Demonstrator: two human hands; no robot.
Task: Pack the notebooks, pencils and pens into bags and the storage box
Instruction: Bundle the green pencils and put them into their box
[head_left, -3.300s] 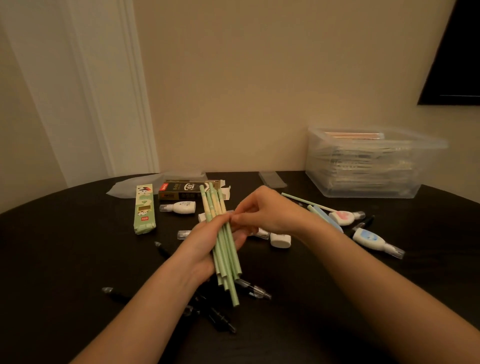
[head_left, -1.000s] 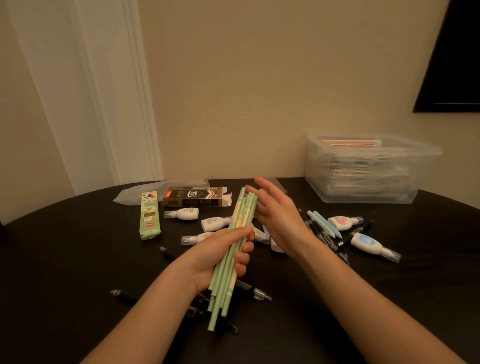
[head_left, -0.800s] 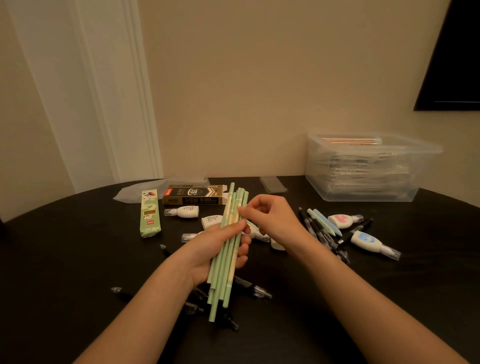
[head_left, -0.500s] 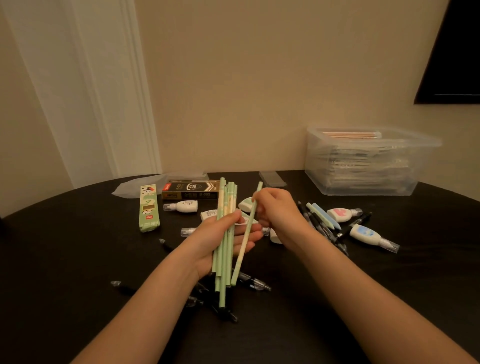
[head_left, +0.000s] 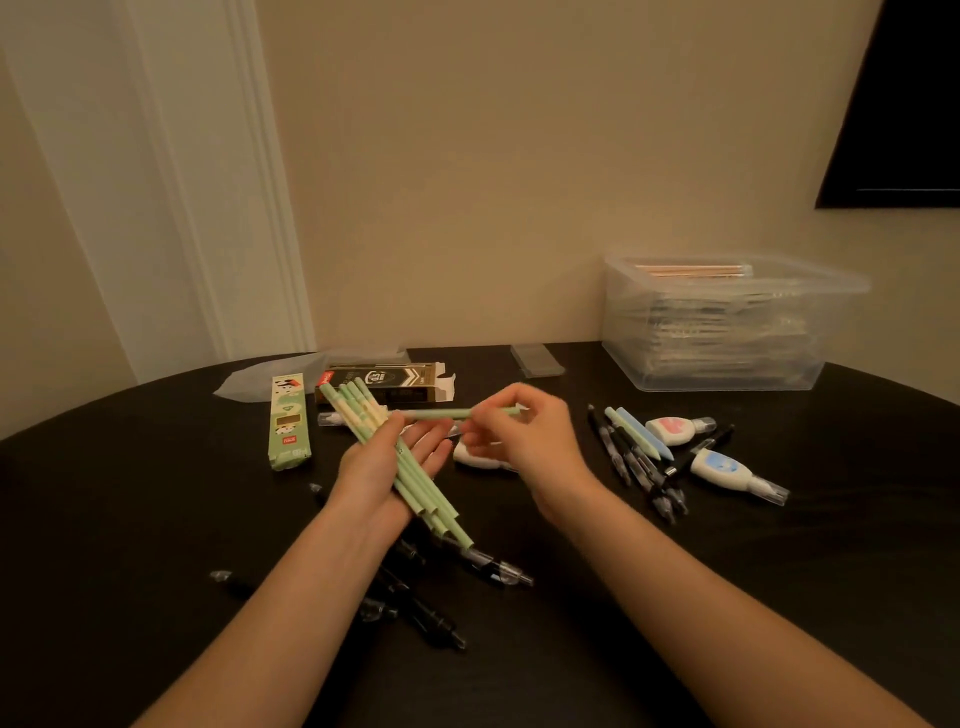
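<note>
My left hand (head_left: 382, 470) holds a bundle of pale green pencils (head_left: 426, 491) that slants from upper left to lower right across its palm. My right hand (head_left: 530, 441) pinches a single green pencil (head_left: 441, 414), held level and apart from the bundle. A clear plastic storage box (head_left: 727, 332) with notebooks inside stands at the back right. Black pens (head_left: 431, 608) lie scattered on the table below my left wrist, and more pens (head_left: 631, 462) lie to the right. A clear plastic bag (head_left: 260, 382) lies flat at the back left.
A green pencil carton (head_left: 288, 421) and a black pen carton (head_left: 387, 382) lie behind my hands. Correction tape dispensers (head_left: 724, 467) sit at the right, another (head_left: 483, 457) under my right hand. The black round table (head_left: 104, 519) meets the wall at the back.
My right hand has pulled one pencil out of the bundle and turned it level. The bundle in my left hand has tilted from near upright to a slant.
</note>
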